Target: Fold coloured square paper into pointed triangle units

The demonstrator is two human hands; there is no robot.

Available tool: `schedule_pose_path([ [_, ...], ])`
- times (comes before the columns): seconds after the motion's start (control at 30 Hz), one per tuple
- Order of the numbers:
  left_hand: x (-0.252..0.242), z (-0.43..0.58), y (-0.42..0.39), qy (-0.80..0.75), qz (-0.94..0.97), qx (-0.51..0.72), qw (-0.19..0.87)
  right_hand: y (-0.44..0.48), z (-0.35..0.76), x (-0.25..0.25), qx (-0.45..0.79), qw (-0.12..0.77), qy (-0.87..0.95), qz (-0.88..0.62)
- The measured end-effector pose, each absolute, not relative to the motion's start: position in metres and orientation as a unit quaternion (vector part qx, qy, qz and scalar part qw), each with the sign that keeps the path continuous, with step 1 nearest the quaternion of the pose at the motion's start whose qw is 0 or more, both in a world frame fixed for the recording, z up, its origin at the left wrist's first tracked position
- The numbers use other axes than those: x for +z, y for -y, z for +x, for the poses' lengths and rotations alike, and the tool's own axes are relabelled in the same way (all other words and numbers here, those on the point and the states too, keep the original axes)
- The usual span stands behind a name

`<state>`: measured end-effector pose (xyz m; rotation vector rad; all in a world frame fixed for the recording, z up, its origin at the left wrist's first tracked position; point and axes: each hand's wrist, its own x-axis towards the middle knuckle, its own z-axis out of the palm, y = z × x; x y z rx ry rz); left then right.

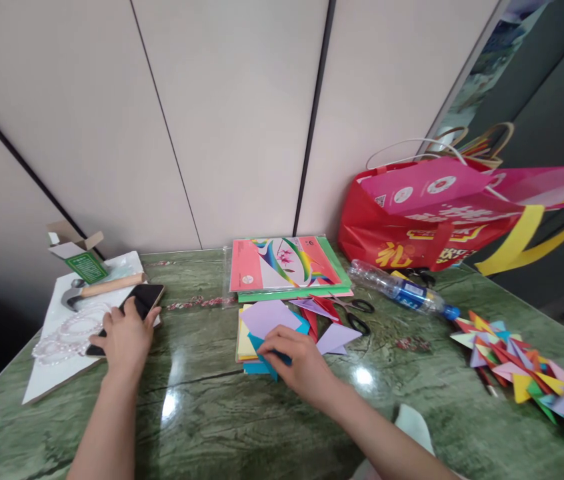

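Note:
At the left, my left hand (129,333) is over a black smartphone (146,297), its fingers curled across the screen and around the edges. The phone lies partly on a white board (45,380), next to strings of white beads (65,337). In the middle, my right hand (297,363) pinches a folded blue paper (258,343) above a stack of coloured paper. Beneath it show a lilac sheet (269,317) and yellow sheets (245,341). To the right of the hand are folded lilac paper pieces (337,338), red folded paper (315,319) and black-handled scissors (357,313).
A hammer (107,287) and an open green box (85,263) rest on the board. Paper packs (287,263) lie against the wall. At the right are a red gift bag (412,220), a plastic bottle (407,293) and a colourful folded-paper chain (532,373).

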<state>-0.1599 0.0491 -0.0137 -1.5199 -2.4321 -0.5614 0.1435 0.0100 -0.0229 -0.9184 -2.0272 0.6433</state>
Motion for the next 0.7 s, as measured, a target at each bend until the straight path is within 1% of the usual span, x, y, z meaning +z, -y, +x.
schedule_pose_path([
  [0.17,-0.022,-0.163,-0.051,0.832,-0.505,-0.187,0.13,-0.01,0.144,-0.024,0.257,0.396,0.804,-0.362],
  [0.33,-0.023,-0.172,-0.053,0.82,-0.536,-0.147,0.135,-0.01,0.144,-0.023,0.259,0.399,0.803,-0.359],
  [0.53,-0.014,-0.17,-0.053,0.85,-0.503,-0.129,0.089,-0.01,0.143,-0.022,0.256,0.401,0.803,-0.359],
  [0.7,-0.012,-0.165,-0.053,0.86,-0.481,-0.146,0.09,-0.01,0.143,-0.023,0.251,0.402,0.805,-0.357],
])
